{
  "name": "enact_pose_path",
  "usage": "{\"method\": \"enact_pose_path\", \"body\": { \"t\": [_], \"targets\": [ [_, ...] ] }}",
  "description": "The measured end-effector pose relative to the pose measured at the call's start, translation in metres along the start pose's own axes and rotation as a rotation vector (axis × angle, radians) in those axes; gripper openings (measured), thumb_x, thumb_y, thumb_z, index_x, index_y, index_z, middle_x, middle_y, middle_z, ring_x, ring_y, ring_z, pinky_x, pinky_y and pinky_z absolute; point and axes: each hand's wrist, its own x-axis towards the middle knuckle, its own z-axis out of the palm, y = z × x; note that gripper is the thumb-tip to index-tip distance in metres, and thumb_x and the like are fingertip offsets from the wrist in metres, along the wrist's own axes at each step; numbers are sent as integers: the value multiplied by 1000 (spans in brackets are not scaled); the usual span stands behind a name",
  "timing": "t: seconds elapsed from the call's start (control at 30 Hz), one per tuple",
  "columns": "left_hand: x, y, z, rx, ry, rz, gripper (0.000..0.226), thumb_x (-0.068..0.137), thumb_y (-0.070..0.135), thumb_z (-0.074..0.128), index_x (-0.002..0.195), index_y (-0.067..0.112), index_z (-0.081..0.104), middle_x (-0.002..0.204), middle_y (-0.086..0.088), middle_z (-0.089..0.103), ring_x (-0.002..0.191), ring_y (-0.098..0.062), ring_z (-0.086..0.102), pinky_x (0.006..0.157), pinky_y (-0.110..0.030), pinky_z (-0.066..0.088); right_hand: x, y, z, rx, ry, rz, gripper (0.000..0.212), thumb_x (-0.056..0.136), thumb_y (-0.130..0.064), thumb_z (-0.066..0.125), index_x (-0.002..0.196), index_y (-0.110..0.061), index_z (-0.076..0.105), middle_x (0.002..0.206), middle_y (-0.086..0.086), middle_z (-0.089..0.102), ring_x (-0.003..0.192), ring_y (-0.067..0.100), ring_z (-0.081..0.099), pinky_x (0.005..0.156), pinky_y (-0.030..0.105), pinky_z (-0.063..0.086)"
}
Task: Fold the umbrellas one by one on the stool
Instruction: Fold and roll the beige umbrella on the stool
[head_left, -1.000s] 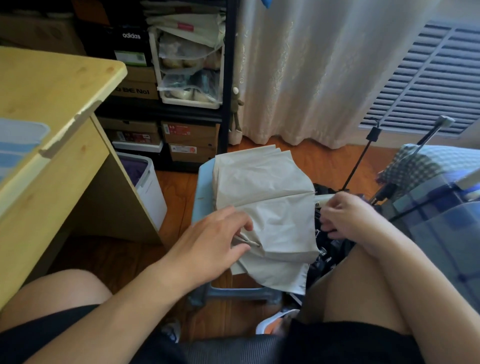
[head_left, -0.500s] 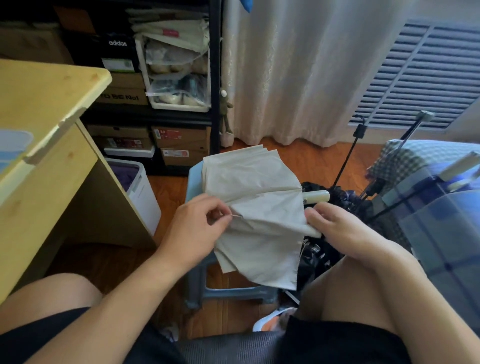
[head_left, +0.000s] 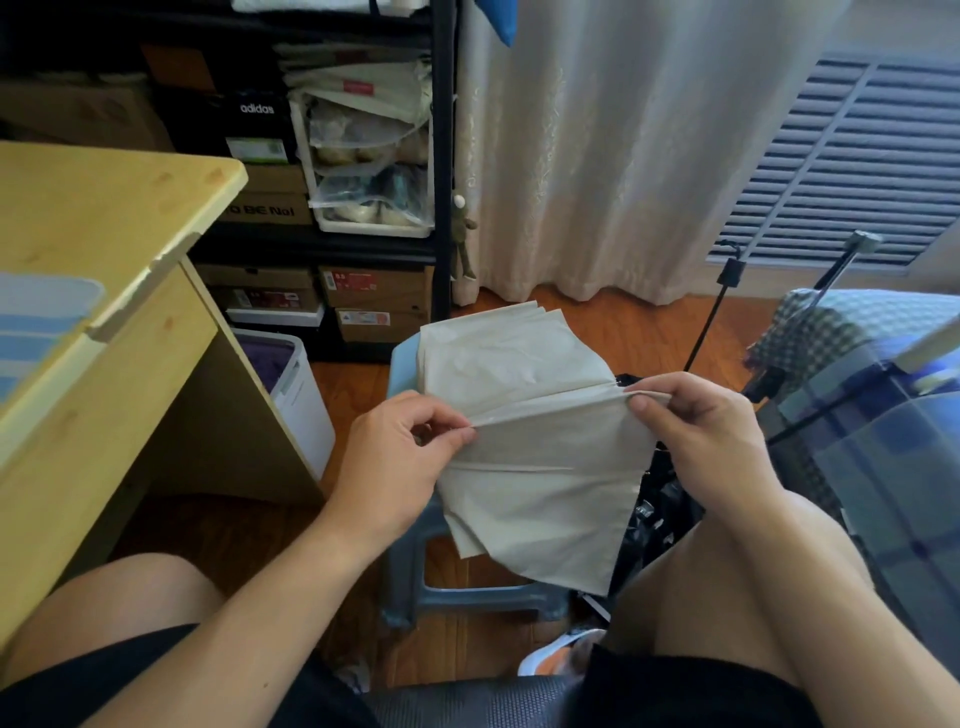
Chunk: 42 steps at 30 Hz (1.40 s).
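Your right hand (head_left: 711, 441) has come up from beside the beige umbrella (head_left: 524, 415) to pinch one rib's end, your left hand (head_left: 400, 457) pinching the other: one pleat is stretched above the stool (head_left: 402, 364), ready for laying flat.

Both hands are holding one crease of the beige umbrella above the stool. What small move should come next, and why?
Probably lay this pleat flat onto the folded ones. The left hand and right hand pinch the two ends of one rib crease of the beige umbrella, pulled taut, while earlier pleats already lie stacked over the blue stool.
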Motion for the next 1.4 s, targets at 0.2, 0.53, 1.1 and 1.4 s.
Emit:
{"method": "enact_pose_path", "body": {
  "t": [0.2,0.53,1.1,1.4],
  "targets": [
    [-13,-5,2,68,-1,-147,22,85,30,80,90,32,59,86,11,65,86,1,60,70,-17,49,0,3,-2,82,-8,41,13,90,-9,75,90,-21,79,87,-1,78,79,9,69,82,38,57],
    [-11,-15,8,187,25,-141,18,86,34,79,92,33,63,97,20,59,97,4,52,75,-15,40,2,8,-1,105,-15,26,19,91,-9,75,88,-27,81,89,-2,78,83,13,70,80,29,59],
    [-21,2,13,-91,120,-5,24,89,18,78,101,33,63,96,19,70,99,9,64,80,-4,45,3,10,-2,158,0,28,15,91,-11,75,90,-25,81,92,2,78,88,17,70,87,44,58],
    [-15,-8,12,151,102,189,22,89,21,77,109,27,75,90,24,59,93,-1,59,79,-12,48,2,7,-3,150,-25,-11,12,83,-21,78,88,-31,82,92,-3,73,87,13,65,86,47,55]
  ]
}}
